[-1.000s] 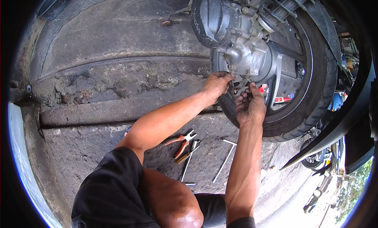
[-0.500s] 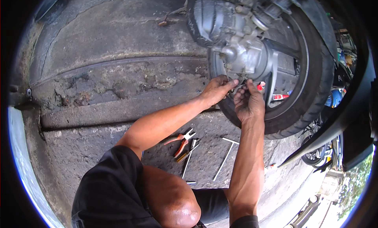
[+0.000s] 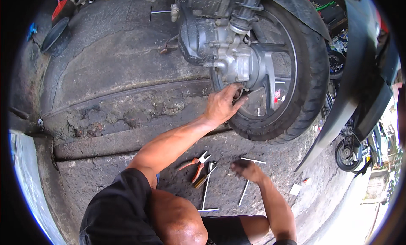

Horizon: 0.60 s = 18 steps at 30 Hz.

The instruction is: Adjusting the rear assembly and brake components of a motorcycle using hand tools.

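Note:
My left hand [image 3: 223, 104] reaches up to the underside of the rear hub casing [image 3: 243, 65] of a scooter. Its fingers are pinched together there; what they grip is hidden. A thin metal strip or lever [image 3: 255, 91] shows just to the right of the fingertips, in front of the rear wheel [image 3: 302, 84]. Lower down, my right hand [image 3: 249, 170] is over a T-handle wrench [image 3: 243, 194] on the ground, just below its crossbar. Its darkened fingers are smeared, so I cannot see whether they touch the wrench.
Pliers with orange handles [image 3: 198, 169], a yellow-handled screwdriver [image 3: 200, 183] and a second T-handle wrench [image 3: 206, 194] lie left of my right hand. A ledge [image 3: 101, 148] crosses the rough floor. Dark bodywork [image 3: 338, 101] hangs at right. A black basin [image 3: 56, 37] stands far left.
My right hand has left the hub and dropped to the wrench on the ground. My left hand stays at the hub. The view has shifted, showing more of the far floor.

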Each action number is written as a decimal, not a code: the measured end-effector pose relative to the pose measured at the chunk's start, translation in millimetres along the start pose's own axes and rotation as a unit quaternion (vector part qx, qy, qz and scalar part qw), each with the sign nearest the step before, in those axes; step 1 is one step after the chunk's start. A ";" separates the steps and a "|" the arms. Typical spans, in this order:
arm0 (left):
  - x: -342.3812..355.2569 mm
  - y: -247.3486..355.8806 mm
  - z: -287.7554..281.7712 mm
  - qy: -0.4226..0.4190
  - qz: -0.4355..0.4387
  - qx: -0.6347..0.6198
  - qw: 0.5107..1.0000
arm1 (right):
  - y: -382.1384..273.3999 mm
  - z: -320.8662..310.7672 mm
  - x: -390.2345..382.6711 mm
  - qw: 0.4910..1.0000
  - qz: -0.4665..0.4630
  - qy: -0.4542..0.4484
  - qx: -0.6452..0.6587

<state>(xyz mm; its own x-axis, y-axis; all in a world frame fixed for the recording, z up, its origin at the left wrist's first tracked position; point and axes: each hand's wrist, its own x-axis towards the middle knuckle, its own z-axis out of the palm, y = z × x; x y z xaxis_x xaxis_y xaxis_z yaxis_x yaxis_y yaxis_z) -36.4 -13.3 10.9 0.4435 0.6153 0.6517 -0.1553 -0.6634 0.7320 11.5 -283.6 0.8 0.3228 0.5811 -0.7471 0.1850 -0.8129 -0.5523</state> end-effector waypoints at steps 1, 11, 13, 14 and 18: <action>3.1 -4.3 -1.6 -0.009 -0.004 0.040 0.999 | 47.7 4.2 0.5 1.000 0.009 0.008 0.010; 15.6 11.2 15.8 -0.004 0.077 0.096 0.992 | 316.9 122.2 -24.4 0.878 0.170 0.445 -0.047; 16.2 13.6 13.2 -0.007 0.087 0.101 0.991 | 312.5 120.2 -17.3 0.884 0.163 0.434 -0.053; 17.6 13.8 12.6 -0.003 0.094 0.104 0.990 | 312.5 117.4 -15.1 0.889 0.157 0.424 -0.066; 13.3 10.3 18.5 0.019 0.082 0.094 0.992 | 304.8 110.1 -14.5 0.902 0.094 0.417 -0.055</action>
<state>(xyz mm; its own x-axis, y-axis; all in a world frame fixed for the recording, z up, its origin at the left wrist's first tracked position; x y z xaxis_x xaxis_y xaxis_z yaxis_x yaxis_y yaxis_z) -15.8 -19.8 23.4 0.3913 0.5064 0.7684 -0.0540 -0.8209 0.5685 -39.0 -535.4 -197.5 0.9361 0.2369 -0.2601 0.1301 -0.9200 -0.3697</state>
